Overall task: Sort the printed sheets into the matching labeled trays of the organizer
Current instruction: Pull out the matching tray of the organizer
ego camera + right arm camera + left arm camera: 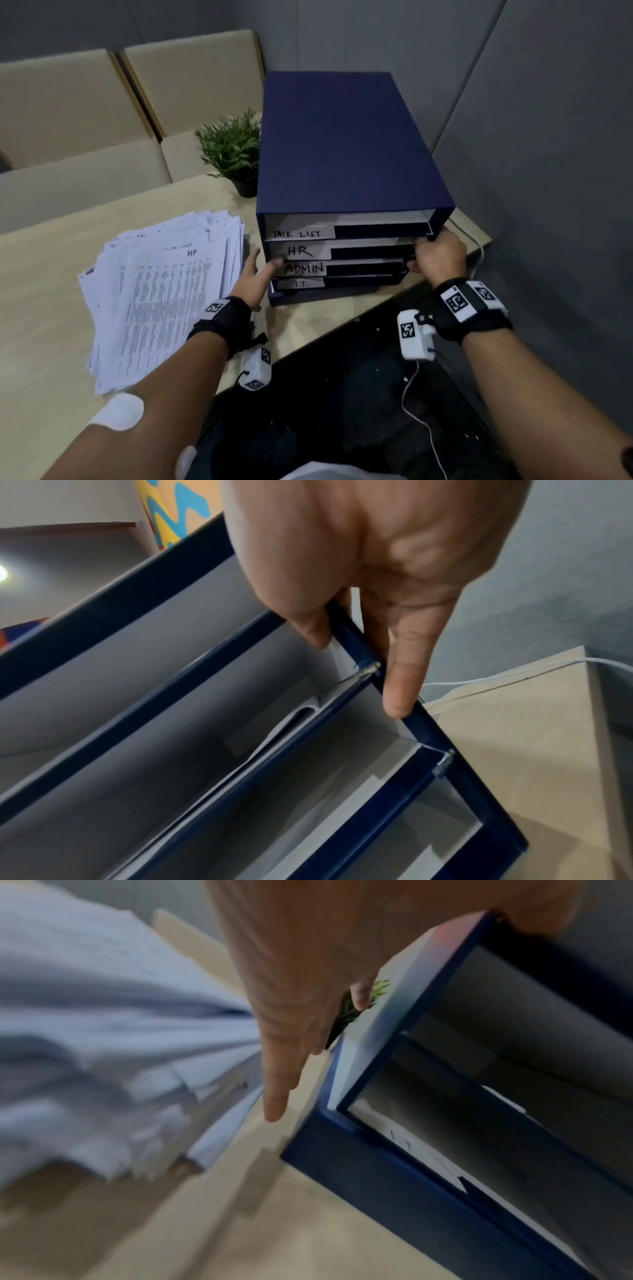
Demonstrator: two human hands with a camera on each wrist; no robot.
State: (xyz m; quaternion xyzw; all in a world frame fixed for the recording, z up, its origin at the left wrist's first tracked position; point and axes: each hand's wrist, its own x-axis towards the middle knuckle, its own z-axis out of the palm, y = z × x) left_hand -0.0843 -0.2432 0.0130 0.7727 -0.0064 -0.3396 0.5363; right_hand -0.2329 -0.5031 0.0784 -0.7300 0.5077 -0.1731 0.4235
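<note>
A navy organizer (342,144) stands on the table with four stacked trays labeled TASK LIST (298,234), HR (299,251), ADMIN (304,268) and IT (301,283). A fanned stack of printed sheets (161,284) lies to its left, the top one marked HR. My left hand (255,274) is at the organizer's front left corner. Its fingers are straight along the side and its thumb touches the tray fronts. My right hand (438,253) pinches the organizer's right wall (103,610), thumb inside and fingers outside. The left wrist view is blurred; it shows the left hand (291,1001) between the sheets (103,1042) and the organizer (377,1177).
A small potted plant (233,150) stands behind the organizer's left side. A white cable (479,246) runs over the table's right corner, close to grey wall panels. Beige seats (68,102) sit beyond the table (51,274). The table's front edge runs diagonally under my wrists.
</note>
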